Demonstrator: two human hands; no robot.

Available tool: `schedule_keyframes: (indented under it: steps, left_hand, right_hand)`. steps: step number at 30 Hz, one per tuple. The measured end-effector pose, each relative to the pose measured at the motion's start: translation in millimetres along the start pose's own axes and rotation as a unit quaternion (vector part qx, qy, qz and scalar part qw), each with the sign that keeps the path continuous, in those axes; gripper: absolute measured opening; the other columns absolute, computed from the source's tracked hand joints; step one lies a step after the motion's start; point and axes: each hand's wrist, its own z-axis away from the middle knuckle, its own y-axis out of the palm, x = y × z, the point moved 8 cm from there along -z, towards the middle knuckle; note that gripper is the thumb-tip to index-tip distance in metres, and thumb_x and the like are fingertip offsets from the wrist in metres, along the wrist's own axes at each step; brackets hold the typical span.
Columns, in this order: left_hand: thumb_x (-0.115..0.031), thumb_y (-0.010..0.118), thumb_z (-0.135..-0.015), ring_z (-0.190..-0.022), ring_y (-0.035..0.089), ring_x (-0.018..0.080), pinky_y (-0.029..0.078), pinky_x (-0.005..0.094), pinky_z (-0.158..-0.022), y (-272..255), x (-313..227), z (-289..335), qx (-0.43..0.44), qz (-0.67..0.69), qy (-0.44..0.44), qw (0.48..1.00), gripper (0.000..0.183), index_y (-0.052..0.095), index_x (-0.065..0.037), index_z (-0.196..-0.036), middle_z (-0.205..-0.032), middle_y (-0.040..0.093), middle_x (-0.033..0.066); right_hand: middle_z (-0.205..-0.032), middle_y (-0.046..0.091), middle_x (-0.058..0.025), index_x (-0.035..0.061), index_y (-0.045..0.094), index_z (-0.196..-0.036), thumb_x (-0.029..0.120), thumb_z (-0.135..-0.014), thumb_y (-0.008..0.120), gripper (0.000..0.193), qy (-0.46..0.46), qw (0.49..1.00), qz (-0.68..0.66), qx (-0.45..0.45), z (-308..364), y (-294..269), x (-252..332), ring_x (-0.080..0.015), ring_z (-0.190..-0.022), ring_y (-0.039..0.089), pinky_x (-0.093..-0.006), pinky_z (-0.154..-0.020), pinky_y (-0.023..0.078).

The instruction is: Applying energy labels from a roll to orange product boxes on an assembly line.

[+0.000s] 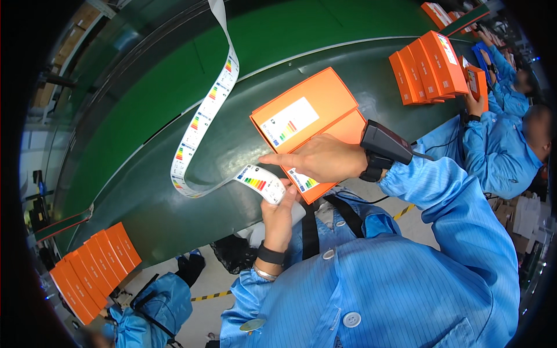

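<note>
My left hand (278, 219) pinches the loose end of a long white label strip (200, 124), which is printed with coloured bar charts. From there the strip curls back over the table and up past its far side. My right hand (329, 159) lies over two orange boxes (341, 93) set side by side, index finger stretched toward the strip's end. The farther box carries a white label (290, 120) with a similar chart. Part of a label (304, 180) on the nearer box shows under my right hand, which hides much of that box.
The dark green worktable (191, 223) borders a brighter green belt (325, 20). Orange boxes stand in a row at right (426, 66) and another at lower left (96, 267). Co-workers in blue (502, 148) sit at right, one holding an orange box. A black device (386, 142) is strapped to my right wrist.
</note>
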Motion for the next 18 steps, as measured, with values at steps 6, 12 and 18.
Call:
schedule_keyframes:
  steps: [6,12,18]
  left_hand:
    - [-0.009,0.058,-0.083,-0.077,0.056,0.0122,0.047,0.0251,-0.07,4,-3,2,0.008,-0.01,0.007,1.0,0.019,0.053,0.001,-0.098,-0.089,0.058,0.0063]
    - [-0.008,0.059,-0.082,-0.074,0.055,0.012,0.044,0.024,-0.069,3,2,2,-0.02,-0.012,0.011,1.0,0.017,0.055,0.001,-0.096,-0.085,0.059,0.0057]
    - [-0.007,0.062,-0.08,-0.074,0.053,0.0086,0.044,0.0227,-0.066,6,-10,1,-0.058,-0.038,0.07,0.995,0.015,0.056,0.0,-0.091,-0.083,0.058,0.0026]
  right_hand:
    - [-0.082,0.058,-0.0128,0.0223,0.036,-0.131,0.007,-0.075,0.058,0.063,-0.004,1.0,0.008,-0.019,3,-1,3,-0.0263,-0.069,0.06,-0.0361,-0.057,0.046]
    - [-0.081,0.059,-0.0104,0.0226,0.037,-0.13,0.01,-0.075,0.058,0.06,-0.004,0.998,0.05,-0.036,5,2,8,-0.0243,-0.068,0.06,-0.033,-0.055,0.047]
    - [-0.075,0.06,-0.0046,0.0196,0.037,-0.13,0.02,-0.077,0.055,0.056,0.01,0.989,0.14,0.037,11,11,16,-0.0202,-0.07,0.061,-0.0318,-0.062,0.044]
